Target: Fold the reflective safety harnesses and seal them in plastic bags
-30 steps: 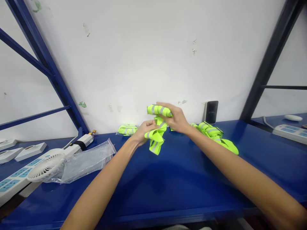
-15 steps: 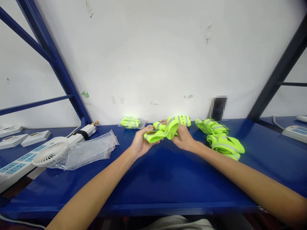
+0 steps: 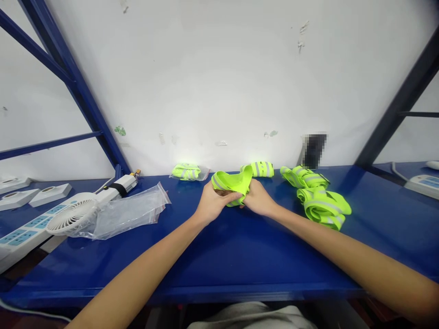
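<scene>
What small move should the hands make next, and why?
Probably press the striped yellow-green strap flatter: the left hand and right hand both hold it, yet it bulges in an open loop, unlike the compact roll behind.

Tabletop (image 3: 240, 256): stood against the wall (image 3: 212, 91). Centre: one reflective strap (image 3: 229, 182), between the left hand (image 3: 211, 201) and the right hand (image 3: 259, 197). Behind, near the wall: one bagged strap (image 3: 186, 172) to the left; one rolled strap (image 3: 263, 169) to the right, just beyond the right hand. Right of centre: rear strap bundle (image 3: 305, 177) and front strap bundle (image 3: 325, 208), one before the other; behind them, an upright device (image 3: 314, 151), blurred, near the wall. Left: plastic bags (image 3: 130, 214), beside a handheld fan (image 3: 73, 214); the fan's head lay over a power strip (image 3: 20, 233). Far left, behind the power strip: flat boxes (image 3: 50, 194).
</scene>
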Available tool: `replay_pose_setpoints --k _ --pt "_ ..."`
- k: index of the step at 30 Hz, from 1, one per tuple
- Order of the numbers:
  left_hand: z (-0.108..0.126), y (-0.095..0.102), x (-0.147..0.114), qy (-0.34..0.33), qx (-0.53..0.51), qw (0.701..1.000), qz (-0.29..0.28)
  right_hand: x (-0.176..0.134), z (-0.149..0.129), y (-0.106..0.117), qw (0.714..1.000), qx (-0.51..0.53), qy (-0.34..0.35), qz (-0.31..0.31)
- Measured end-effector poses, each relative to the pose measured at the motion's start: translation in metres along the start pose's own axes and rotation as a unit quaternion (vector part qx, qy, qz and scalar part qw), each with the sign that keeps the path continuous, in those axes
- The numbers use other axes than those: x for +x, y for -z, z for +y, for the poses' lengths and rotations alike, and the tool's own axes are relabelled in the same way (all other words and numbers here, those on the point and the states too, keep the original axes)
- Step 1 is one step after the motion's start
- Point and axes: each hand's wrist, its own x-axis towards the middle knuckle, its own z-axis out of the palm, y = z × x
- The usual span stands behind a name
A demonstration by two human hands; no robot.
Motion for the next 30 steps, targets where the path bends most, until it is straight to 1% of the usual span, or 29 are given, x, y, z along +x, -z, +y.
replay_pose_setpoints --k 2,4,6,8,10,12,14,17,20,23,28,30 --pt "-0.002 0.0 0.0 -0.018 0.011 1.0 0.023 -0.001 0.0 -0.002 1.0 0.014 -0.007 -0.007" --pt "-0.002 0.001 0.0 -0.026 0.02 0.998 0.046 -0.001 0.0 -0.003 0.996 0.075 -0.034 -0.017" --pt "-0.002 0.003 0.0 -0.026 0.025 0.997 0.07 -0.002 0.0 -0.003 0.984 0.161 -0.073 -0.029" --pt "-0.002 0.004 0.001 -0.023 0.025 0.995 0.093 -0.003 0.001 -0.004 0.964 0.241 -0.102 -0.042" --pt "-0.003 0.005 0.002 -0.022 0.019 0.994 0.109 -0.004 0.002 -0.005 0.947 0.298 -0.108 -0.055" --pt "-0.004 0.005 0.001 -0.024 0.016 0.993 0.119 -0.005 0.005 -0.007 0.94 0.322 -0.101 -0.058" --pt "-0.006 0.005 0.001 -0.026 0.015 0.992 0.125 -0.006 0.007 -0.009 0.948 0.302 -0.092 -0.046" --pt "-0.009 0.005 0.0 -0.03 0.013 0.992 0.122 -0.006 0.008 -0.011 0.971 0.232 -0.058 -0.011" --pt "-0.012 0.007 0.001 -0.029 -0.01 0.996 0.087 -0.006 0.006 -0.009 0.984 0.174 -0.032 0.019" --pt "-0.015 0.008 0.003 -0.017 -0.041 0.998 0.048 -0.005 0.004 -0.007 0.988 0.146 -0.039 0.037" --pt "-0.017 0.01 0.005 -0.005 -0.046 0.998 0.049 -0.004 0.004 -0.006 0.991 0.112 -0.034 0.068" --pt "-0.017 0.011 0.005 -0.003 -0.045 0.998 0.037 -0.004 0.005 -0.006 0.99 0.116 -0.035 0.071"
